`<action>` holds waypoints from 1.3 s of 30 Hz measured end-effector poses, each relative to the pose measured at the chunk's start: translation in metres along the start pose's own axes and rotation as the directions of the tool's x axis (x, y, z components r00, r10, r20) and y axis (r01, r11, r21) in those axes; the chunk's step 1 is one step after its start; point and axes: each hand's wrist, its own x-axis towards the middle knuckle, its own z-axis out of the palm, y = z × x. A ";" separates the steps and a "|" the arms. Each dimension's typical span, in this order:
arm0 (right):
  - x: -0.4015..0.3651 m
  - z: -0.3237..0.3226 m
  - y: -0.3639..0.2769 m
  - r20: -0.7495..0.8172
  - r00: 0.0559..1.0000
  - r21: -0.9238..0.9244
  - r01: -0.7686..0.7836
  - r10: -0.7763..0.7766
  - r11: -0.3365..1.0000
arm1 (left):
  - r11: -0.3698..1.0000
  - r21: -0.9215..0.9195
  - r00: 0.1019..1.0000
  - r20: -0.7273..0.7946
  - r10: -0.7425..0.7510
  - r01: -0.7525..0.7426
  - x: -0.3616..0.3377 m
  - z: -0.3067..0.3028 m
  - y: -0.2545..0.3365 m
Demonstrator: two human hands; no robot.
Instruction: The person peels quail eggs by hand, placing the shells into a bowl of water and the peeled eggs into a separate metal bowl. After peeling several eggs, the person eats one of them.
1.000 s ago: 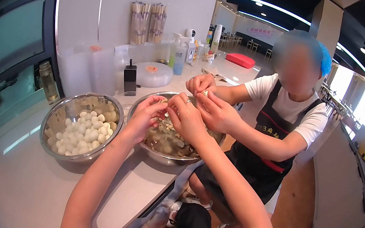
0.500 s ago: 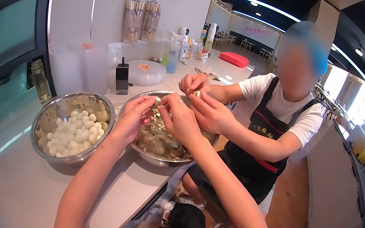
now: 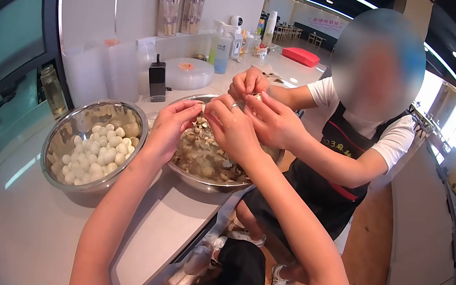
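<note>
Over the steel bowl of shells [image 3: 206,183], my left hand [image 3: 169,127] pinches a small quail egg [image 3: 203,107], mostly covered by fingertips. My right hand [image 3: 234,134], with a ring on one finger, has its thumb and fingertips closed on the same egg from the other side. Water, broken speckled shells and some speckled quail eggs [image 3: 208,171] lie in the bowl below. To the left stands a second steel bowl [image 3: 51,165] holding many white peeled eggs [image 3: 98,152].
A co-worker in a black apron [image 3: 337,151] faces me, both hands [image 3: 271,113] holding a small egg over the same bowl's far side. Behind the bowls stand a black box-shaped device [image 3: 157,80], clear lids [image 3: 189,77] and bottles [image 3: 221,52].
My hands remain together over the shell bowl, with the fingers shifted on the egg and hiding more of it. The co-worker's hands have moved slightly. The camera view has shifted a little.
</note>
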 end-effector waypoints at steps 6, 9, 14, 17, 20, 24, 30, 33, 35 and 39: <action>0.001 0.004 0.000 -0.007 0.999 0.036 -0.037 0.037 0.999 | 0.997 0.028 0.998 -0.006 -0.066 0.067 0.001 -0.005 0.000; 0.003 0.005 0.005 -0.022 0.998 0.075 -0.060 0.062 0.995 | 0.989 0.018 0.989 -0.009 -0.149 0.149 -0.002 0.001 0.002; 0.002 0.003 0.004 0.013 0.987 0.082 -0.163 0.163 0.983 | 0.986 -0.012 0.986 0.019 -0.167 0.167 -0.003 0.001 0.003; 0.001 0.002 0.003 0.046 0.987 0.074 -0.156 0.153 0.985 | 0.982 -0.033 0.982 0.042 -0.184 0.185 0.000 -0.001 0.001; -0.001 0.006 0.006 -0.001 0.990 -0.010 -0.142 0.142 0.990 | 0.982 -0.062 0.982 0.067 -0.176 0.180 -0.002 -0.002 0.002; 0.005 0.004 0.009 -0.042 0.993 0.001 -0.109 0.109 0.994 | 0.982 -0.096 0.986 0.051 -0.159 0.163 -0.003 0.003 0.006; 0.000 0.000 0.001 -0.010 0.991 -0.029 -0.132 0.132 0.991 | 0.985 -0.097 0.989 0.063 -0.133 0.139 0.001 -0.001 0.002; 0.003 -0.001 -0.001 -0.057 0.998 -0.057 -0.035 0.032 0.998 | 0.980 -0.115 0.984 0.090 -0.152 0.161 0.000 -0.001 0.003; 0.003 -0.001 -0.002 -0.023 0.999 -0.024 -0.044 0.044 0.999 | 0.981 -0.110 0.985 0.093 -0.148 0.157 -0.001 0.001 0.004; 0.001 0.001 0.000 0.038 0.995 0.040 -0.094 0.093 0.995 | 0.984 -0.070 0.981 0.120 -0.155 0.164 -0.001 -0.003 -0.002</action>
